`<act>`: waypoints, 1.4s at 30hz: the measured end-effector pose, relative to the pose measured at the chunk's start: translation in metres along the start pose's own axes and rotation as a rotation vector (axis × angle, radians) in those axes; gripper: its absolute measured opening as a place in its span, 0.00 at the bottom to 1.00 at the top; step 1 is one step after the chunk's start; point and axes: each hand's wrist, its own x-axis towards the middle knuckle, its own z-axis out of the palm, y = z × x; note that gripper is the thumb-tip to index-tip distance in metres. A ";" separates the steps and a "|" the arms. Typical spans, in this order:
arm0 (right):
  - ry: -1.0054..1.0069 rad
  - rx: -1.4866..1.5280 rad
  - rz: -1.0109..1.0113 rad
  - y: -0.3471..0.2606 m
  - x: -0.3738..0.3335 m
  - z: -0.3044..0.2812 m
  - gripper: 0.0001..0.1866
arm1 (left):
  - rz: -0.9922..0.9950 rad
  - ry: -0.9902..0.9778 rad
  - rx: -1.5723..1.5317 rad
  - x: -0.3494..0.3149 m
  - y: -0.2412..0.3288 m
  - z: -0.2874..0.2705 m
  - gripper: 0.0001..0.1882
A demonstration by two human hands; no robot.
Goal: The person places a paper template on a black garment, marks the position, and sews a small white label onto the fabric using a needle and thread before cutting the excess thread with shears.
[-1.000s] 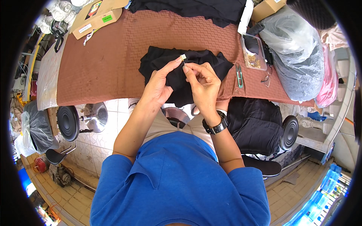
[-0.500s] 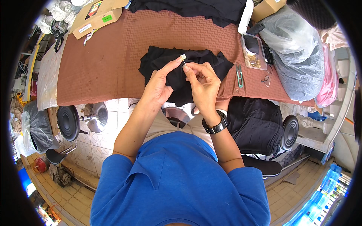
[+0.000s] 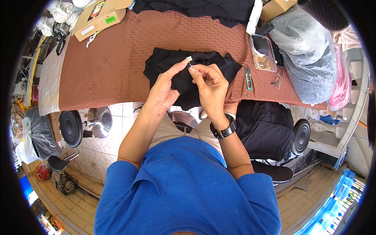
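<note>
A bunched piece of black fabric point(image 3: 162, 58) lies at the table's near edge, partly hanging over it. Above it, the thumb and fingers of my left hand point(image 3: 166, 88) are closed on a small white tag point(image 3: 189, 58). My right hand point(image 3: 212, 82) pinches a thin pin-like piece point(image 3: 190, 64) just below the tag, its other fingers curled in. Whether this piece passes through the tag or the fabric is too small to tell. Green-handled thread snips point(image 3: 248, 78) rest on the table right of the fabric.
A clear plastic box point(image 3: 270, 64) of small gold-coloured pieces and a pair of glasses point(image 3: 277, 79) sit at the right. Beyond them stand large filled plastic bags point(image 3: 305, 55). Cardboard point(image 3: 90, 29) lies at the far left, and more black cloth point(image 3: 196, 7) at the back of the brown-covered table point(image 3: 102, 66).
Hardly anything differs. Both hands keep their grip, with the tag and pin-like piece shifted very slightly left.
</note>
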 end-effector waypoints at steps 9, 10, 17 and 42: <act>-0.012 0.012 0.065 -0.005 0.001 0.000 0.04 | -0.002 0.001 -0.012 0.000 -0.002 -0.003 0.13; -0.010 0.015 0.063 -0.004 0.001 -0.001 0.04 | -0.004 0.011 0.005 -0.001 -0.002 -0.001 0.13; -0.031 0.150 0.082 -0.002 -0.002 -0.001 0.08 | 0.043 0.089 0.220 -0.001 -0.004 -0.010 0.29; -0.183 0.117 -0.668 -0.160 0.064 -0.036 0.04 | 0.509 0.220 0.408 0.022 -0.004 -0.011 0.11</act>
